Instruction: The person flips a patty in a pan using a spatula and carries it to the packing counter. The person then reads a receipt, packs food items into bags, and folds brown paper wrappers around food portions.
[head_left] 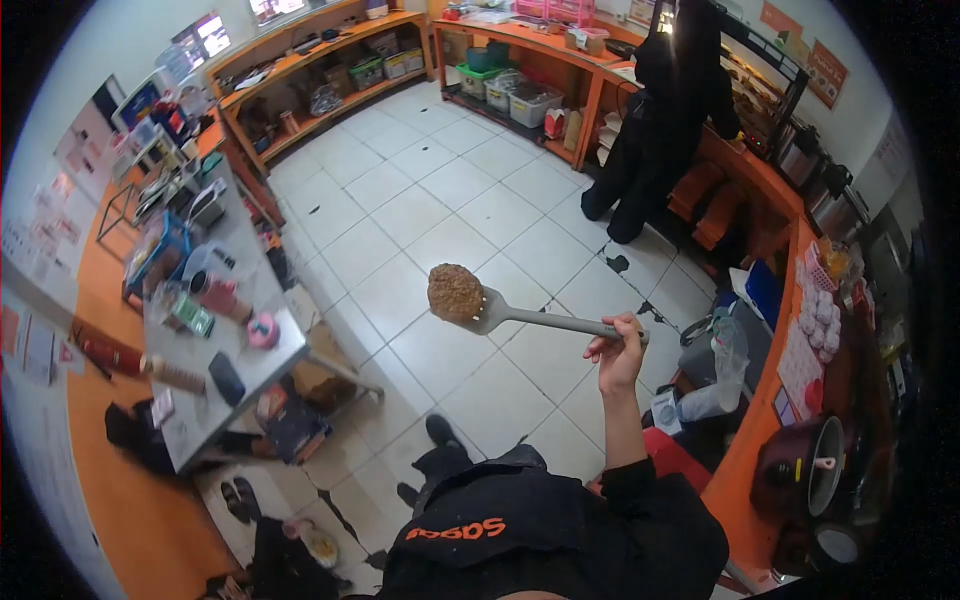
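My right hand (618,355) is wrapped round the end of a grey slotted spatula (545,318), which is held out level over the floor. On the blade lies a round brown patty (456,293) with a rough surface. It covers most of the blade, and a few slots show along its edge. My right arm stretches forward from a dark sleeve. My left hand is not in view.
A person in dark clothes (660,110) stands by the orange counter (745,170) at the upper right. A grey table (265,375) with bottles and boxes stands left. White floor tiles (405,215) lie ahead. A dark pot (800,470) sits at lower right.
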